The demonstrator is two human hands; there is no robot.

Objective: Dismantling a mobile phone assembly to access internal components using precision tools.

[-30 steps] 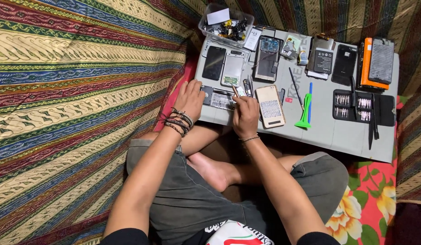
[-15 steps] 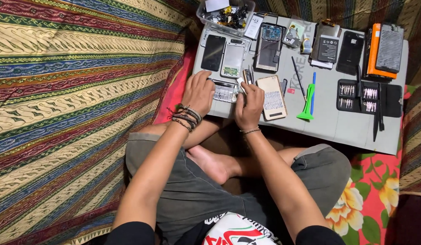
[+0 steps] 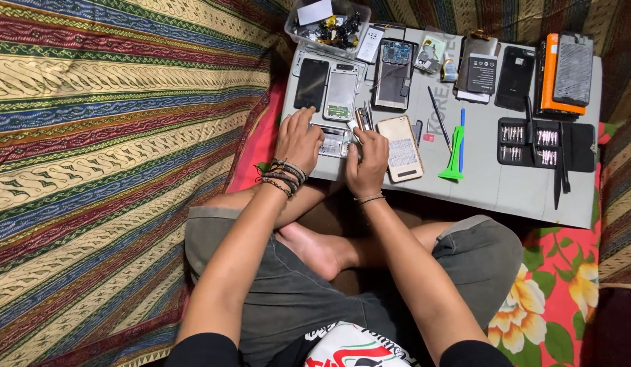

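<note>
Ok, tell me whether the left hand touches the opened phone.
Touching: head view shows the left hand resting on the opened phone, fingers over its left end.

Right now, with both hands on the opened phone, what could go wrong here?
The opened phone lies near the gray mat's front edge; pressure from the left hand or right hand might push it off. Small parts could then get lost in the patterned cloth. The gold phone beside the right hand may be bumped.

Black sleeves, grey shorts, beaded bracelets, bare feet
</note>
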